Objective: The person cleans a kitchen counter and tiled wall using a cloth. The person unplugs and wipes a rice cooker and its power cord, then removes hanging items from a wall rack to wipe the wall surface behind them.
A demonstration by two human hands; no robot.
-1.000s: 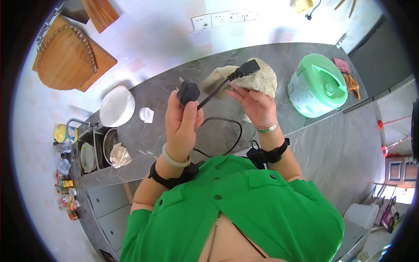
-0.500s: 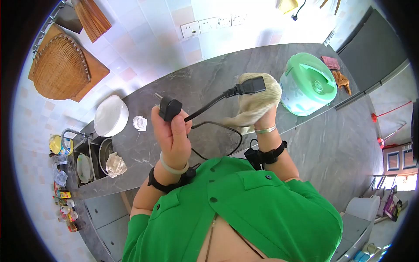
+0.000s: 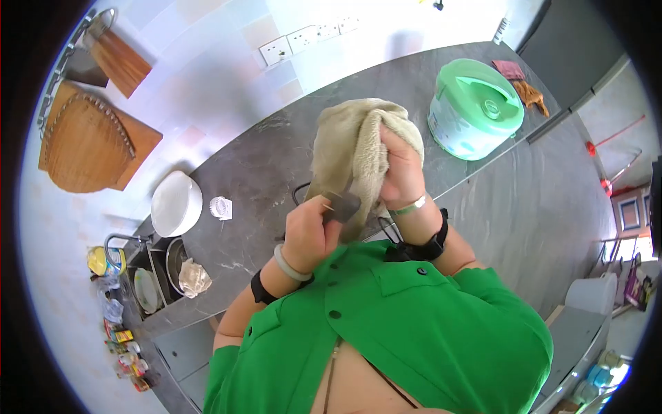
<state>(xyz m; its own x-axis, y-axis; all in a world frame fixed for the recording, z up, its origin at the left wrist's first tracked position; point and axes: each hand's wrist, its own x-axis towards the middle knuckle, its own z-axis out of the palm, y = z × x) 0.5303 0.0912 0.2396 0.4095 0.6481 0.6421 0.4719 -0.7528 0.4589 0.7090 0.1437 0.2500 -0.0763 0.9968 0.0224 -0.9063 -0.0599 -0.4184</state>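
My left hand (image 3: 309, 233) is closed on the black plug (image 3: 343, 205) of a power cord, with its prongs partly showing; the plug is slightly blurred. A beige towel (image 3: 339, 141) hangs bunched from my right hand (image 3: 402, 171), whose fingers are wrapped in its folds. The towel lies against the plug and hides most of the cord. A short loop of the black cord (image 3: 296, 193) shows at the towel's left edge. The other end of the cord is out of sight.
On the grey counter (image 3: 255, 165) stand a green lidded bucket (image 3: 476, 110), a white basin (image 3: 176, 203) and a small white item (image 3: 221, 208). A sink (image 3: 157, 276) with dishes is at left. Wall sockets (image 3: 302, 38) line the back; a brown cloth (image 3: 531, 98) lies far right.
The plug has come down and right in my left hand. My right hand has brought the towel left, over the cord, and the cord's socket end is now hidden.
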